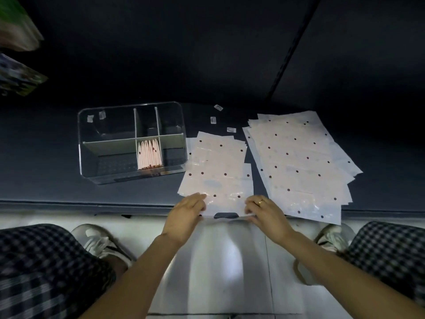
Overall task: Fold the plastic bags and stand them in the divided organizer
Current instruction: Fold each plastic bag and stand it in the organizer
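A pale pink plastic bag with dark dots (218, 171) lies flat on the dark surface, its handle cut-out end hanging over the front edge. My left hand (186, 214) and my right hand (264, 214) each pinch that near edge, one at either side of the cut-out. The bag lies on top of a few more like it. To the left stands the clear divided organizer (92, 143); several folded bags (149, 154) stand upright in its front middle compartment. A larger stack of flat dotted bags (299, 162) lies to the right.
Small label stickers (218, 107) lie scattered behind the bags. The dark platform's front edge (69, 203) runs across the view, with a pale floor below it. My checkered knees and white shoes (99, 242) flank my arms. Blurred packages (16, 31) sit at the far left.
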